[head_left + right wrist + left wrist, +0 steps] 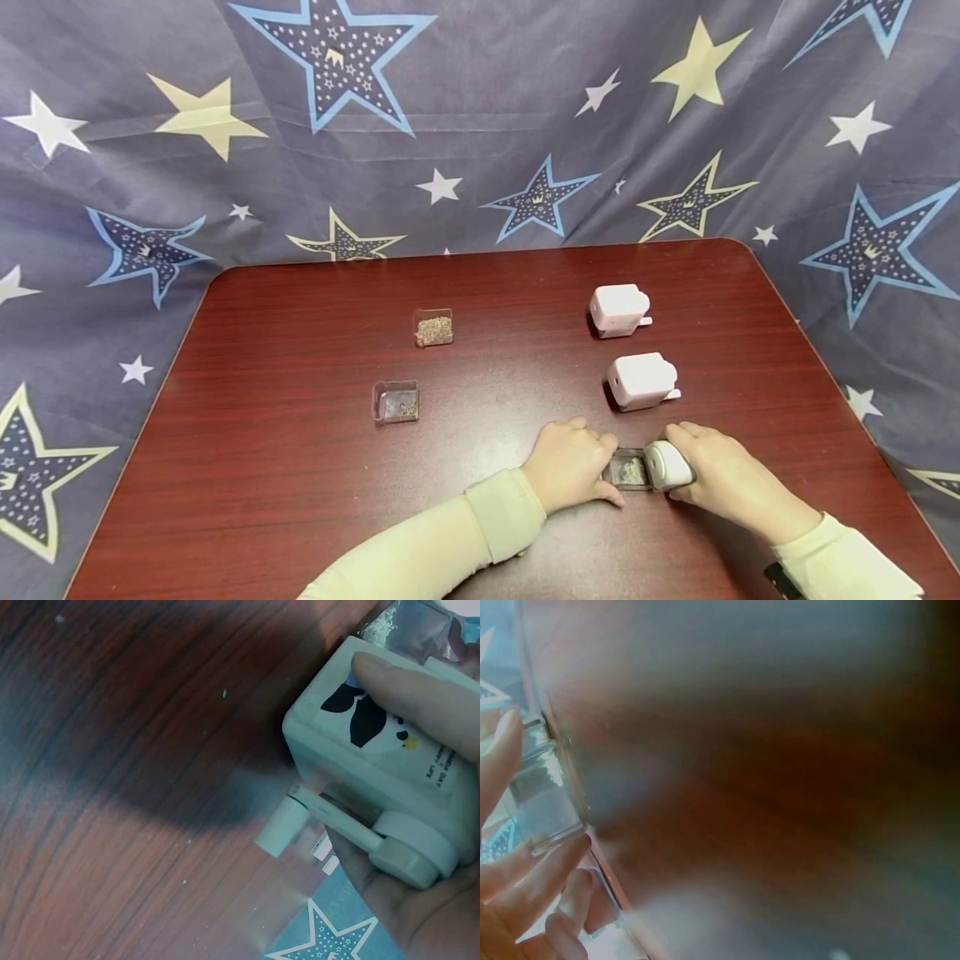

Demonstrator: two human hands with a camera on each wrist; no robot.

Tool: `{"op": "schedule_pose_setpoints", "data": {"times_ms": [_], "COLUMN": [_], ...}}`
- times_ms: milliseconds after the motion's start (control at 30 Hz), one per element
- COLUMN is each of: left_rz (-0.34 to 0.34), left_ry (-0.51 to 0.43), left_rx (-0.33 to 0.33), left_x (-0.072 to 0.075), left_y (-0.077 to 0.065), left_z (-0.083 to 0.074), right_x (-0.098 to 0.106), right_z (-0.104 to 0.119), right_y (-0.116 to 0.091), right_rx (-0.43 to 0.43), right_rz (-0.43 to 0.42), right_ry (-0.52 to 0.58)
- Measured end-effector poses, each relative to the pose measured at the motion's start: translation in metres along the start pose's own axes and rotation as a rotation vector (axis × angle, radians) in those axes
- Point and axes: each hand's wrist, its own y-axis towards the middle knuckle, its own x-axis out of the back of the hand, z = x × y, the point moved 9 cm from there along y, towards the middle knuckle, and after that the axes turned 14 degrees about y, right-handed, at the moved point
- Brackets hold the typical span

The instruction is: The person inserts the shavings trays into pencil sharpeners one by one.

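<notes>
In the head view my left hand (572,465) pinches a clear plastic shavings drawer (628,472) with pale shavings inside. Thumb and fingers hold the same clear drawer (547,802) by its sides in the left wrist view. My right hand (729,477) grips a white crank pencil sharpener (670,465), which adjoins the drawer's right end. Whether the drawer still sits partly inside the sharpener, I cannot tell. The right wrist view shows black leaf-like shapes and small print on the sharpener (360,742), with its crank handle (337,825) pointing out from one end.
Two pinkish-white crank sharpeners (619,310) stand beyond the hands at the right. Left of centre lie two clear drawers, one holding plenty of shavings (434,330), the nearer drawer (396,402) only a little. A star-patterned cloth (480,125) hangs behind the red-brown table (262,467).
</notes>
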Motion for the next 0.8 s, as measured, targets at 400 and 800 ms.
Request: {"op": "schedule_pose_setpoints", "data": {"times_ms": [400,800], "left_rz": [0.003,0.011], "left_ry": [0.033,0.069], "left_rx": [-0.010,-0.025], "left_x": [0.0018,0.0025], "left_y": [0.0019,0.0025], "left_z": [-0.0061,-0.0103], "right_x": [0.0008,0.0003], "right_z": [0.0010,0.0017], "right_y": [-0.0005,-0.0009], "right_rx": [0.009,0.027], "right_rz": [-0.013,-0.027], "right_ry": [0.002,-0.001]}}
